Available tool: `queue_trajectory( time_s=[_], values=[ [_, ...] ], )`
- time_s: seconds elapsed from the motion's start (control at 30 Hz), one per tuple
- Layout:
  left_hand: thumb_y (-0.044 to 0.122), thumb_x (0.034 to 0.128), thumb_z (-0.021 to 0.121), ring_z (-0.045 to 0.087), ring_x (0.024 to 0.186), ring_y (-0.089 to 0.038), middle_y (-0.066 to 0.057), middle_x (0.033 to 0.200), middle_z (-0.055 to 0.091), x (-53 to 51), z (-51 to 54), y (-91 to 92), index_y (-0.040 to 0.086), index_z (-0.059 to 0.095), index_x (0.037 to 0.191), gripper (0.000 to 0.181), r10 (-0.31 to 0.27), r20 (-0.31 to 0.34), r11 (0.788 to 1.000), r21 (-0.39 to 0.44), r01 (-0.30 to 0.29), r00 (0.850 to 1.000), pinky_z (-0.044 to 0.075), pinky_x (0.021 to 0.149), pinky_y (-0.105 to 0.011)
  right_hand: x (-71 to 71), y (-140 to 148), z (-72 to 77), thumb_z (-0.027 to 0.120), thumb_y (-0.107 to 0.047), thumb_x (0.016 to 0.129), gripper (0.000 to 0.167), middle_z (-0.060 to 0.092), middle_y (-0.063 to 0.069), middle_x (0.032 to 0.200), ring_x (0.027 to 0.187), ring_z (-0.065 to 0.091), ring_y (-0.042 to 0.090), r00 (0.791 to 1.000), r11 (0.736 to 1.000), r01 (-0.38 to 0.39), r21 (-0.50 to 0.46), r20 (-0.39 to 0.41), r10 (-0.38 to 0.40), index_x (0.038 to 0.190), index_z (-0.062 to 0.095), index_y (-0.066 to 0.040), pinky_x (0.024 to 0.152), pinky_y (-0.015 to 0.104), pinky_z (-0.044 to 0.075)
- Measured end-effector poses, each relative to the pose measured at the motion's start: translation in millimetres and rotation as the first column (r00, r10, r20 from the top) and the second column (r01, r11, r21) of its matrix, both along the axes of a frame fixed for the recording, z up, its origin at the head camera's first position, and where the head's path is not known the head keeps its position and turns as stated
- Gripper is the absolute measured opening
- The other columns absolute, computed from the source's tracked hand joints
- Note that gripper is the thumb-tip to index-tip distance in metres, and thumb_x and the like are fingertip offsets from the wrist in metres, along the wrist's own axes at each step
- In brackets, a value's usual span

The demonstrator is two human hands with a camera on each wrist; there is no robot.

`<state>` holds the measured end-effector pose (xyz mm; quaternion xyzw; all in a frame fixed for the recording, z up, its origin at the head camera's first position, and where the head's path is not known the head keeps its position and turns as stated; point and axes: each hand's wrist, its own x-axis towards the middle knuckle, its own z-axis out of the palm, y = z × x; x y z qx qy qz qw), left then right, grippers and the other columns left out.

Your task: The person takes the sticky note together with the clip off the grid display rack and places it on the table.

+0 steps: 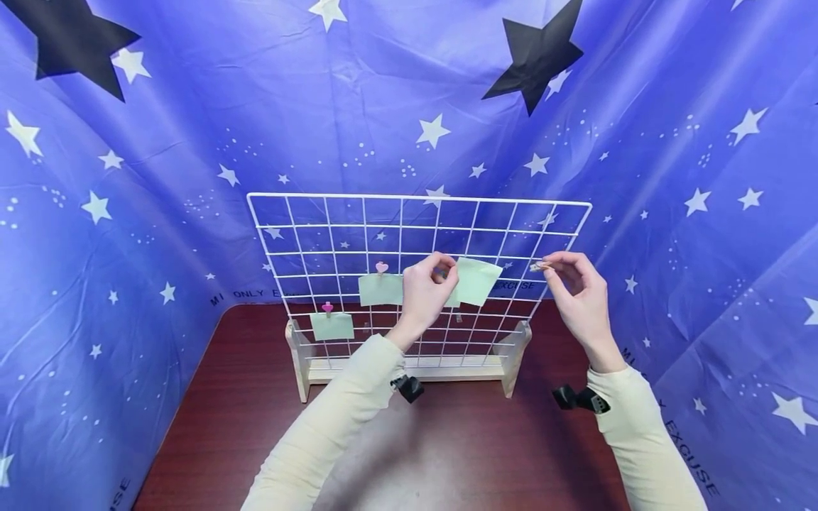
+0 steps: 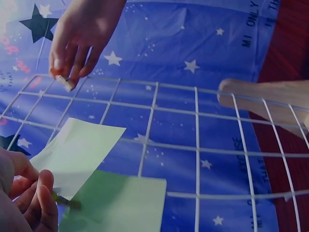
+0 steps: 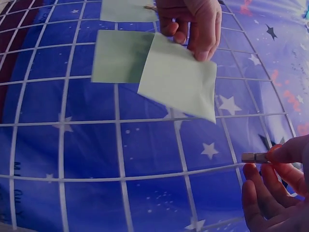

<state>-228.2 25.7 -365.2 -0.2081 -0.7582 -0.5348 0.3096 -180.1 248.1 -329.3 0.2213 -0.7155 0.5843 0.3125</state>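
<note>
My left hand (image 1: 424,291) pinches a pale green paper note (image 1: 481,280) by its edge, in front of a white wire grid panel (image 1: 418,196). That note is tilted and overlaps another green note (image 3: 118,58) on the grid, partly hidden behind my left hand in the head view. Off to the right, my right hand (image 1: 581,301) pinches a small wooden clothespin (image 3: 254,157) between thumb and fingers, near the panel's right side. Two more green notes, an upper one (image 1: 380,291) and a lower one (image 1: 332,328), hang farther left under pink heart-topped clothespins.
The panel stands upright in a wooden base (image 1: 505,369) on a dark red tabletop (image 1: 217,426). A blue star-patterned cloth (image 1: 358,128) surrounds the table behind and on both sides. Black straps are on both wrists.
</note>
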Motion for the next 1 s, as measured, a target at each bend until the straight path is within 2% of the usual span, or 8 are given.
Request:
queue_trajectory(
  time_s=[0.17,0.33,0.4,0.57,0.8,1.0],
  values=[
    [-0.001,0.0809,0.067,0.055,0.051,-0.009,-0.007,0.074,0.070,1.9,-6.6,-11.8,0.003,0.068,0.082,0.005,0.002,0.026,1.000,0.010,-0.002,1.000,0.047,0.050,-0.019,4.5,2.4,-18.7,0.054,0.017,0.087,0.017,0.066,0.009,0.093,0.085,0.063,0.006,0.998,0.999,0.034,0.006,0.048,-0.034,0.102,0.051,0.024,0.073,0.015,0.047],
    [-0.003,0.0810,0.067,0.055,0.049,-0.008,-0.009,0.075,0.070,4.0,-11.7,-21.9,0.002,0.068,0.083,0.006,-0.003,0.063,0.999,0.047,0.000,0.998,0.048,0.047,-0.020,6.3,3.4,-36.8,0.054,0.018,0.087,0.017,0.065,0.016,0.091,0.082,0.063,0.005,0.994,0.999,0.046,0.003,0.098,-0.046,0.102,0.052,0.023,0.070,0.015,0.047],
    [-0.004,0.0810,0.067,0.055,0.048,-0.009,-0.010,0.075,0.070,5.7,-13.3,-26.2,0.001,0.068,0.084,0.006,-0.007,0.084,0.998,0.064,0.002,0.996,0.048,0.045,-0.022,5.8,3.0,-42.1,0.053,0.019,0.087,0.017,0.064,0.023,0.091,0.081,0.063,0.007,0.993,0.999,0.039,-0.005,0.115,-0.038,0.103,0.052,0.023,0.070,0.015,0.047],
    [-0.004,0.0806,0.067,0.056,0.047,-0.011,-0.012,0.075,0.070,10.8,-19.7,-36.9,0.000,0.068,0.084,0.005,0.005,0.096,0.997,0.074,-0.012,0.995,0.047,0.045,-0.020,6.1,2.9,-53.9,0.052,0.021,0.086,0.017,0.061,0.027,0.091,0.081,0.064,0.007,0.990,1.000,-0.006,-0.020,0.140,0.009,0.103,0.051,0.024,0.071,0.014,0.047],
    [-0.002,0.0808,0.066,0.055,0.047,-0.009,-0.010,0.074,0.070,14.1,-36.9,-47.3,-0.001,0.068,0.084,0.003,0.011,0.111,0.996,0.088,-0.021,0.994,0.046,0.045,-0.020,10.1,4.3,-72.9,0.054,0.021,0.085,0.018,0.062,0.026,0.091,0.081,0.064,0.009,0.981,1.000,0.018,0.011,0.191,-0.020,0.103,0.054,0.022,0.071,0.014,0.048],
    [-0.002,0.0798,0.065,0.056,0.046,-0.008,-0.009,0.072,0.069,17.2,-49.5,-54.1,-0.001,0.067,0.082,0.004,0.018,0.108,0.993,0.113,-0.030,0.994,0.046,0.044,-0.021,14.2,4.2,-88.0,0.054,0.022,0.085,0.018,0.063,0.023,0.092,0.081,0.064,0.009,0.971,1.000,0.017,-0.012,0.237,-0.014,0.103,0.054,0.022,0.068,0.014,0.048]
  ],
)
